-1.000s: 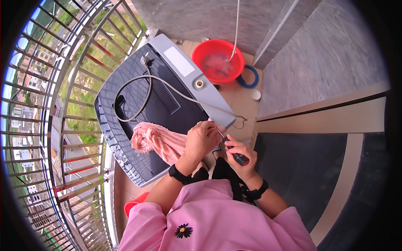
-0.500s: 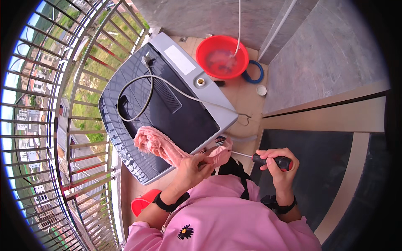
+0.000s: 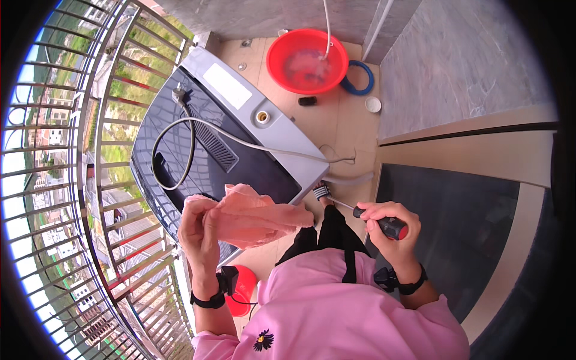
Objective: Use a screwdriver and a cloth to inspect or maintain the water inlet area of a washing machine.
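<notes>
A pink cloth [image 3: 255,216] hangs bunched from my left hand [image 3: 201,231], whose thumb and fingers pinch one end. Its other end spreads to the right, in front of the washing machine's near edge. My right hand [image 3: 393,231] is wrapped round the black and red handle of a screwdriver [image 3: 389,227]. The thin metal shaft points up and left, toward the cloth but apart from it. Below the cloth stands the washing machine [image 3: 240,138], grey with a dark lid. Across its top lies a looped grey power cord [image 3: 234,132] with a plug.
A red basin [image 3: 276,60] with water and a white hose stands by the far wall, beside a blue ring [image 3: 359,78] and a small white cup [image 3: 372,104]. Metal railings [image 3: 90,162] run along the left. A red bucket [image 3: 242,291] sits near my left forearm.
My left hand has moved left with the cloth, away from the screwdriver's shaft. The cloth is now spread wider. My right hand keeps its hold on the screwdriver, shifted slightly left. The view has shifted.
</notes>
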Demonstrator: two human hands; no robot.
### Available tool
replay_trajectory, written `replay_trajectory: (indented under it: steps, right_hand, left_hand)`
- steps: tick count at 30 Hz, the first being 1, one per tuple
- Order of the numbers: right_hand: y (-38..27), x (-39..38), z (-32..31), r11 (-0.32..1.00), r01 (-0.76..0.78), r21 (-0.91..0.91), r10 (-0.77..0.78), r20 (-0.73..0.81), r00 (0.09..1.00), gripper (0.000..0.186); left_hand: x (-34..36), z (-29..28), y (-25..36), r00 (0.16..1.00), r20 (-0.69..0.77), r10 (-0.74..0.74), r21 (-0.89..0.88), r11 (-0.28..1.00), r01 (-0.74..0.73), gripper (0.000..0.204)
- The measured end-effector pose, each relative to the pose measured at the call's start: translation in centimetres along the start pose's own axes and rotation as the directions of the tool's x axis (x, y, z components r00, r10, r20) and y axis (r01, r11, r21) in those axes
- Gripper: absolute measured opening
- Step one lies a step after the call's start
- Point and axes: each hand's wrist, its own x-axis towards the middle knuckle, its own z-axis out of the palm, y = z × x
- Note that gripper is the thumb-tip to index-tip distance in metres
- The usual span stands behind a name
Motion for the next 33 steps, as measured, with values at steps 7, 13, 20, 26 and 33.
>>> replay_trajectory:
  steps: [7,13,20,26,33]
  right_hand:
    - [0.3,0.5,-1.0,0.985,0.109,0.130,-0.112,0.015,0.994,0.012]
    - [0.6,0.9,-0.8,0.976,0.180,0.124,-0.190,0.074,0.979,0.012]
    - [-0.4,0.9,-1.5,0.961,0.201,0.190,-0.197,-0.044,0.979,0.012]
    - [-0.3,1.1,-0.3,0.936,0.312,0.163,-0.325,0.060,0.944,0.020]
    - [0.1,1.1,0.1,0.939,0.329,0.101,-0.339,0.111,0.934,0.022]
  left_hand:
    - [1.1,4.3,-0.3,0.967,0.173,0.186,0.674,0.694,-0.254,0.020]
    - [0.7,8.1,-2.2,0.873,0.479,0.097,0.618,0.669,-0.413,0.023]
    - [1.1,9.9,0.6,0.944,0.327,0.052,0.431,0.880,-0.198,0.010]
    - [1.7,11.2,-1.3,0.980,0.191,0.055,0.640,0.750,-0.167,0.025]
    - [-0.2,8.2,-1.5,0.799,0.600,0.039,0.532,0.726,-0.435,0.031]
